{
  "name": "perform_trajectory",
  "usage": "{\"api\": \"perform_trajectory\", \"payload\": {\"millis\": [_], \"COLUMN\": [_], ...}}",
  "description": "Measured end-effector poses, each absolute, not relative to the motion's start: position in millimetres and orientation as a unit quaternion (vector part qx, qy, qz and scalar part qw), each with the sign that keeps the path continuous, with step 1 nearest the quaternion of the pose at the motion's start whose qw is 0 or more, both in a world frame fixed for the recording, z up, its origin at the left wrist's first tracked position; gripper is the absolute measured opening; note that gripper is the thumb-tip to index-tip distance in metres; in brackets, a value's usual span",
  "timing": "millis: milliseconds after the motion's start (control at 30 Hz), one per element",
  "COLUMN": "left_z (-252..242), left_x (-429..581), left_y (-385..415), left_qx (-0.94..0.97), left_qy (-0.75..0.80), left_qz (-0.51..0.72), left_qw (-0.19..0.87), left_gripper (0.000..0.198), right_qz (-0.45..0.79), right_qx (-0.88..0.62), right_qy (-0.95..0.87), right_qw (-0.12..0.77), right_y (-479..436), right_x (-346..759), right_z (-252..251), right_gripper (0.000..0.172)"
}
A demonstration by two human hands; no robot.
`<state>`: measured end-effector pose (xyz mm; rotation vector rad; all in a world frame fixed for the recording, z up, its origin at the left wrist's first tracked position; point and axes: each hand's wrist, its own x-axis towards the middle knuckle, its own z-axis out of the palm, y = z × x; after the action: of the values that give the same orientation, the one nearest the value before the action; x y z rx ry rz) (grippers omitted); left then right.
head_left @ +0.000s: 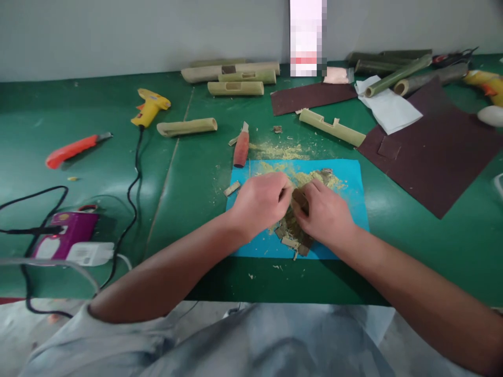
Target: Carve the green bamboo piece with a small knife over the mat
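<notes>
Both my hands meet over a blue sheet (356, 209) on the green table. My left hand (263, 199) is closed in a pinch, and whatever its fingertips hold is hidden. The fingers of my right hand (328, 212) curl around a small brown piece (301, 199), its kind unclear. Beneath the hands lies a heap of brown scraps (290, 242) and pale shavings. Yellowish dust (334, 180) covers the upper part of the sheet. Just beyond the sheet rests a red-handled knife (241, 149), blade pointing away.
Cut bamboo pieces (236, 88) lie along the back, another bamboo tube (332, 127) nearer. Dark brown sheets (436, 162) and white paper (389, 107) are at right. Leftward are a yellow glue gun (149, 108), an orange cutter (74, 151), a purple power strip (74, 230) and cables.
</notes>
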<state>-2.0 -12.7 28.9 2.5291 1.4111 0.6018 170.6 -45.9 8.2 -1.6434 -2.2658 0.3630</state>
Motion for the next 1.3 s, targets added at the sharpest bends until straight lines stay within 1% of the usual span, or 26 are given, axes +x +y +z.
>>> {"api": "perform_trajectory", "payload": {"millis": [133, 267, 500, 667, 833, 967, 1167, 1300], "left_z": [28.3, 28.6, 28.8, 26.1, 27.2, 28.7, 32.8, 30.1], "left_x": [1.0, -0.4, -1.1, -0.1, -2.0, 0.4, 1.6, 1.0], "left_y": [-11.6, -12.4, -15.2, -12.6, -14.2, -13.1, -18.5, -19.4], "left_qx": [0.851, 0.854, 0.855, 0.85, 0.853, 0.849, 0.852, 0.849], "left_qy": [0.479, 0.476, 0.472, 0.48, 0.475, 0.482, 0.481, 0.475], "left_qz": [0.193, 0.191, 0.199, 0.2, 0.2, 0.196, 0.189, 0.202], "left_qw": [0.1, 0.087, 0.08, 0.089, 0.082, 0.093, 0.084, 0.109], "left_gripper": [0.018, 0.018, 0.02, 0.017, 0.019, 0.016, 0.021, 0.017], "right_qz": [0.14, 0.135, 0.149, 0.145, 0.133, 0.138, 0.142, 0.14], "right_qx": [-0.578, -0.566, -0.566, -0.565, -0.565, -0.563, -0.558, -0.567], "right_qy": [-0.789, -0.795, -0.792, -0.791, -0.796, -0.796, -0.797, -0.791], "right_qw": [0.158, 0.17, 0.173, 0.183, 0.173, 0.173, 0.182, 0.182], "right_y": [-46.2, -46.6, -45.2, -45.6, -45.6, -45.0, -45.0, -44.8], "right_x": [170.3, 170.4, 172.6, 172.7, 171.3, 171.6, 173.0, 172.9], "right_z": [7.5, 5.4, 5.8, 5.1, 4.7, 4.9, 5.9, 6.8], "right_gripper": [0.022, 0.023, 0.019, 0.018, 0.019, 0.019, 0.02, 0.021]}}
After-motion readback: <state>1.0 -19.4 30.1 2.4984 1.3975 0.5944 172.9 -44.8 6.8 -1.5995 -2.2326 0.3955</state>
